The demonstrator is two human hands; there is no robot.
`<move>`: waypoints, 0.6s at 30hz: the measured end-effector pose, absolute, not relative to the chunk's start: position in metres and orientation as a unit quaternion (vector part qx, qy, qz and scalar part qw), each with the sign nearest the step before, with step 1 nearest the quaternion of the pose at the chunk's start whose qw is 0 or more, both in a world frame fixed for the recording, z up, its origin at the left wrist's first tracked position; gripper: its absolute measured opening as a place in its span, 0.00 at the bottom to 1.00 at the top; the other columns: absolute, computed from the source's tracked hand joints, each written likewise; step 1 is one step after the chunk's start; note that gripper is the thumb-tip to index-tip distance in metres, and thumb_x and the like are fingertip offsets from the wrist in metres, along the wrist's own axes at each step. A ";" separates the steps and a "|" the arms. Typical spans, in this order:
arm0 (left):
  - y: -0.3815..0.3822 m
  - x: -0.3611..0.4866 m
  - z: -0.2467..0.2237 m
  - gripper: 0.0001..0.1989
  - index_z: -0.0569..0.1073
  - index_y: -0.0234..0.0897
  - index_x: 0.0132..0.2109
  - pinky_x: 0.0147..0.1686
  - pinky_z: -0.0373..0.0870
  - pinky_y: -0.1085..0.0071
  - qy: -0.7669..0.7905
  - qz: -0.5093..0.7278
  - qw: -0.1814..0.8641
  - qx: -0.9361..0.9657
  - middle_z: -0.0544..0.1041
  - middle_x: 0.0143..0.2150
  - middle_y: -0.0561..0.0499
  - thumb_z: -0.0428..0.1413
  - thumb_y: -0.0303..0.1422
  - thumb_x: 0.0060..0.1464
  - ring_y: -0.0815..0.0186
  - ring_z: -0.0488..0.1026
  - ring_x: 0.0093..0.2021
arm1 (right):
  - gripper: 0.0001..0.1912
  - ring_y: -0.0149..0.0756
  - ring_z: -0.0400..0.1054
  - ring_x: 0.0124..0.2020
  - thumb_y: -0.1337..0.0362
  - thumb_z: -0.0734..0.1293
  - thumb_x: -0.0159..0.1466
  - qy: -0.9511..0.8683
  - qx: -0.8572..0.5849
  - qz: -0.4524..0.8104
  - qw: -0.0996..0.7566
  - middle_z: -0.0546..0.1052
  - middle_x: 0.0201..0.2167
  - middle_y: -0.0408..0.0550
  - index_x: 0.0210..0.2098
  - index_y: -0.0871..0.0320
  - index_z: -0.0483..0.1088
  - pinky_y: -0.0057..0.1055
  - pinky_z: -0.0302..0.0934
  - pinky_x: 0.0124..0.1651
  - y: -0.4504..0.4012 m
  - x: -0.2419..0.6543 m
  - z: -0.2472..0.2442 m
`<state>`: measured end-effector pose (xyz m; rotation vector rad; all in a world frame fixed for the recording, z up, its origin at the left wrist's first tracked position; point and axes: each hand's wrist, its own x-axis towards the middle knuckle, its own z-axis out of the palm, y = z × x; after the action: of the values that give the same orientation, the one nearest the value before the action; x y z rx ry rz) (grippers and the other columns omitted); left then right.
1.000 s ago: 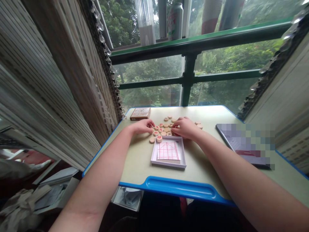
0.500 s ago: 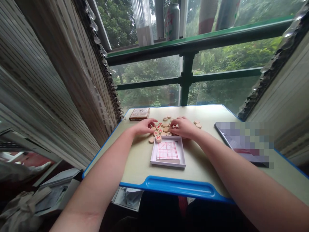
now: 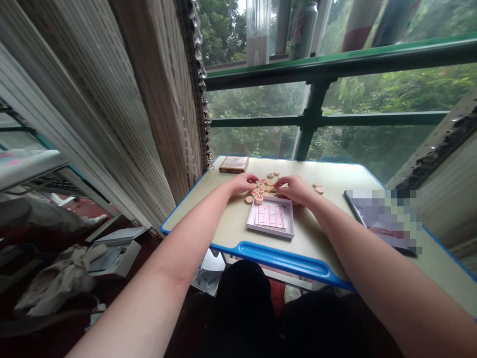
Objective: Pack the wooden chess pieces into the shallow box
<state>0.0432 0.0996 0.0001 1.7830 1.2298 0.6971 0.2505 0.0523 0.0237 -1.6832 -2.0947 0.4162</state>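
Several round wooden pieces, some with red characters, lie in a cluster on the cream table. My left hand rests at the cluster's left side, fingers apart and curved by the pieces. At its right side my right hand has its fingers bent and spread over the pieces; no held piece can be made out. Just nearer to me is a shallow white box with a folded sheet of red grid lines in it. One red-marked piece sits on the box's back left corner.
A small brown box lies at the table's back left. Two pieces lie right of my right hand. Further right is a dark-edged tablet-like object, partly pixelated. The table has a blue rim and tray; a window stands behind.
The camera view has turned left, so the table appears further right. Both hands stay beside the cluster, with only slight finger movement.
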 end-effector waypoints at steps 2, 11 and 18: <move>0.097 0.041 0.000 0.19 0.73 0.29 0.42 0.40 0.68 0.69 0.488 0.303 0.418 0.704 0.74 0.39 0.46 0.56 0.21 0.38 0.68 0.69 0.36 | 0.13 0.37 0.68 0.34 0.67 0.63 0.53 -0.746 -0.617 0.149 0.202 0.78 0.32 0.45 0.32 0.54 0.78 0.31 0.61 0.38 0.051 0.248 0.024; 0.098 0.031 -0.005 0.19 0.73 0.27 0.42 0.42 0.67 0.69 0.438 0.335 0.427 0.717 0.74 0.39 0.46 0.56 0.18 0.38 0.69 0.69 0.37 | 0.14 0.42 0.65 0.45 0.61 0.61 0.59 -0.824 -0.527 0.049 0.201 0.77 0.43 0.46 0.37 0.54 0.78 0.38 0.54 0.49 0.058 0.247 0.013; 0.099 0.033 -0.006 0.17 0.74 0.30 0.43 0.40 0.67 0.70 0.452 0.303 0.400 0.737 0.75 0.40 0.47 0.58 0.23 0.41 0.70 0.69 0.35 | 0.19 0.40 0.66 0.38 0.60 0.56 0.63 -0.849 -0.508 -0.022 0.144 0.79 0.39 0.49 0.30 0.57 0.77 0.37 0.55 0.45 0.058 0.250 0.016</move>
<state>0.0330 0.0993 -0.0055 1.8646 1.1444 0.7665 0.2497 0.0582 0.0157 -1.4656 -2.4461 -0.0637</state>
